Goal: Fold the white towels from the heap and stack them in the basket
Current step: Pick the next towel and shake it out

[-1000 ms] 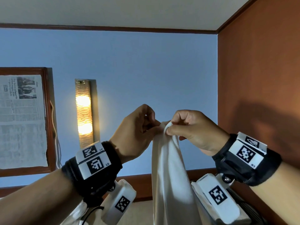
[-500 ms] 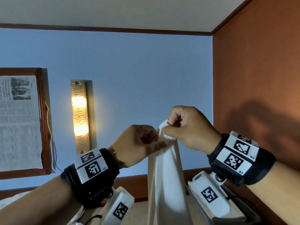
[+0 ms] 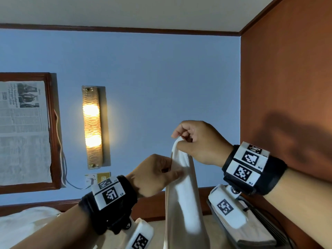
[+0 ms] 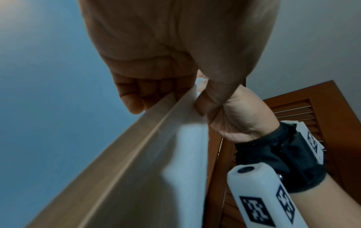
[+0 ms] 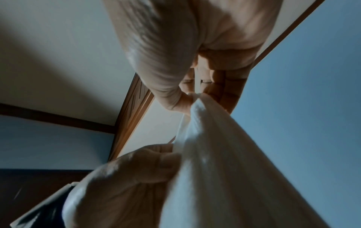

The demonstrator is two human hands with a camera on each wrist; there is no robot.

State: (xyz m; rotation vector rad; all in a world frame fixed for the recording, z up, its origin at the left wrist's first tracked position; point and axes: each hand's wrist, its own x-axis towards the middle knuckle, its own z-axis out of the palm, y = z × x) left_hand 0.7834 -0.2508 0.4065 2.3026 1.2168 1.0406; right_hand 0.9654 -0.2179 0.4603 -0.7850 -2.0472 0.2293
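Observation:
A white towel (image 3: 185, 203) hangs lengthwise in front of me, raised toward the blue wall. My right hand (image 3: 195, 141) pinches its top corner between thumb and forefinger. Lower on the left, my left hand (image 3: 158, 173) pinches the towel's near edge. In the left wrist view the left hand (image 4: 166, 92) has its fingers curled on the towel's (image 4: 152, 162) folded edge, with the right hand (image 4: 230, 114) just beyond. From the right wrist, the towel (image 5: 224, 169) drops from the right hand (image 5: 193, 95), the left hand (image 5: 136, 169) beneath. Heap and basket are out of view.
A lit wall lamp (image 3: 90, 126) and a framed newspaper (image 3: 25, 130) hang on the blue wall. An orange-brown wall (image 3: 287, 87) stands close on the right. White bedding (image 3: 23, 223) shows at lower left, and a dark slatted object (image 3: 255, 230) at lower right.
My right hand has lifted the towel's top corner higher. My left hand has slid down along the towel's edge, away from the right hand.

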